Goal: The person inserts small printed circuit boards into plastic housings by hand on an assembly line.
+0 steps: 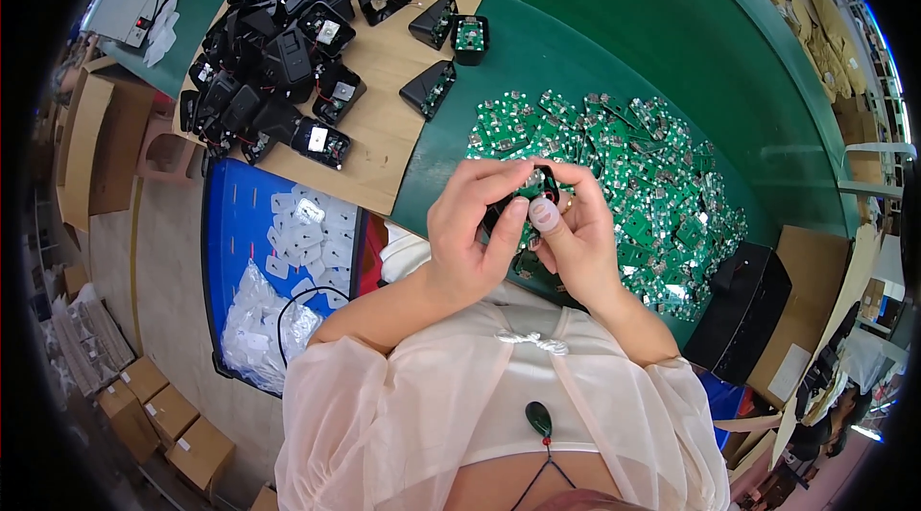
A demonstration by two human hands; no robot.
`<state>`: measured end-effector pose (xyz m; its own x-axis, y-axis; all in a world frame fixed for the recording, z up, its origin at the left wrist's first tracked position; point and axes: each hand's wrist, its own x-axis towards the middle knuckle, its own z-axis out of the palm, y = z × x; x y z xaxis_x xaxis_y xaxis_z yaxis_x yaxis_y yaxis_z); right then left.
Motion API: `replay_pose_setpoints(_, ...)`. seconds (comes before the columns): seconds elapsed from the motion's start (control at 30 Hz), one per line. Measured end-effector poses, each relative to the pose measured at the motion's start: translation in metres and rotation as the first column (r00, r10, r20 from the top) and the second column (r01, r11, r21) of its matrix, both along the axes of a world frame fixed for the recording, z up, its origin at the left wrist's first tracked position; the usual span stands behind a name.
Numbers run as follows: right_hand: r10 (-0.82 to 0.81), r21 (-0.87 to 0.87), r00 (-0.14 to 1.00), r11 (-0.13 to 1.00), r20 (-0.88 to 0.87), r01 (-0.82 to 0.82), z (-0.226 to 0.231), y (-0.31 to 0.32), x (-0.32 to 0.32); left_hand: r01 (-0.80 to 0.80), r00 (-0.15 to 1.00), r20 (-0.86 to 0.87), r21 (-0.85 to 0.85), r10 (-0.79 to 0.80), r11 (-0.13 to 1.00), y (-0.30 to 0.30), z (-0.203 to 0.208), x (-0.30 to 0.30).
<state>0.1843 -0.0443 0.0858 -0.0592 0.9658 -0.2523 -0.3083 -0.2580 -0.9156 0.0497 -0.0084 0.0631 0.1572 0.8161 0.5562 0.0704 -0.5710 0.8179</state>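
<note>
Left hand [470,228] and right hand [582,237] close around black plastic housing [493,214] and green circuit board [530,188]; even edge pressure seems best, thin red wire [551,194] left unpinched.

A heap of circuit boards [662,187] lies on the counter [585,50]. Left of the heap, I see housings [291,58] piled on a cardboard sheet [384,142]; left and in front of it, flat pieces [305,235] in a bin [228,223]; right of it, a carton [804,290].

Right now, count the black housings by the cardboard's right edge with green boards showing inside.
3 black housings: the rightmost housing, a second housing just left of it, and a third housing below both in the picture. None seems hidden along that edge.
</note>
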Motion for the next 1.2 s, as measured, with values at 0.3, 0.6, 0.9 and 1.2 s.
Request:
replay_pose_setpoints(0.3,-0.016,0.024,0.999,1.000,-0.038,0.017,-0.007,0.004,0.012,0.154,0.988,0.081,-0.352,-0.134,0.923,-0.009,-0.006,-0.013)
replay_pose_setpoints(0.6,0.076,0.293,0.993,0.951,0.088,-0.099,-0.014,-0.013,0.013,0.520,0.850,0.493,-0.738,-0.183,0.430,0.001,-0.007,-0.025)
replay_pose_setpoints(0.9,-0.358,0.666,0.572,0.527,0.738,-0.528,-0.005,0.000,0.018,0.529,0.839,0.519,-0.702,-0.167,0.477,-0.002,-0.014,-0.015)
replay_pose_setpoints(1.2,-0.543,0.736,0.500,0.546,0.675,-0.400,-0.010,0.011,0.023,0.588,0.779,0.615,-0.649,-0.123,0.483,-0.012,-0.001,-0.018)
